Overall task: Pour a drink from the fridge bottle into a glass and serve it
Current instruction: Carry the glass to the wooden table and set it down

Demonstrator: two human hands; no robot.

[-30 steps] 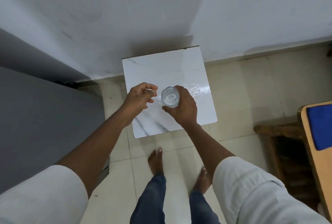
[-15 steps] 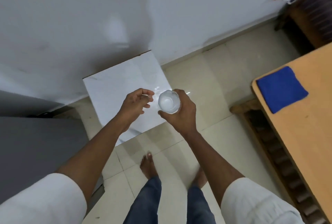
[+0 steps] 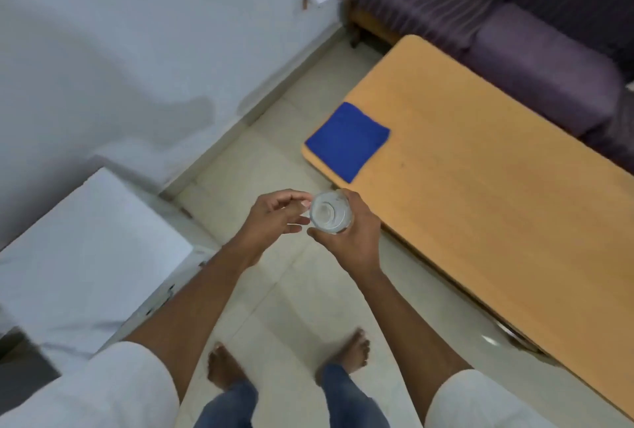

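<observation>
A clear glass [image 3: 330, 212] is held upright over the floor tiles, seen from above, with my right hand [image 3: 350, 232] wrapped around its side. My left hand [image 3: 274, 213] hovers just left of the glass, its fingers curled and its fingertips close to the rim, holding nothing. Whether there is liquid in the glass I cannot tell. No bottle is in view.
A wooden table [image 3: 480, 187] stands to the right with a folded blue cloth [image 3: 347, 140] on its near corner. Behind it is a purple sofa [image 3: 514, 33]. A white marble-topped stand [image 3: 79, 249] sits at the left against the wall. My bare feet stand on tiled floor.
The view has swung to the right, from the white stand toward the wooden table. Both hands and the glass keep the same hold and now hang over the floor instead of the stand.
</observation>
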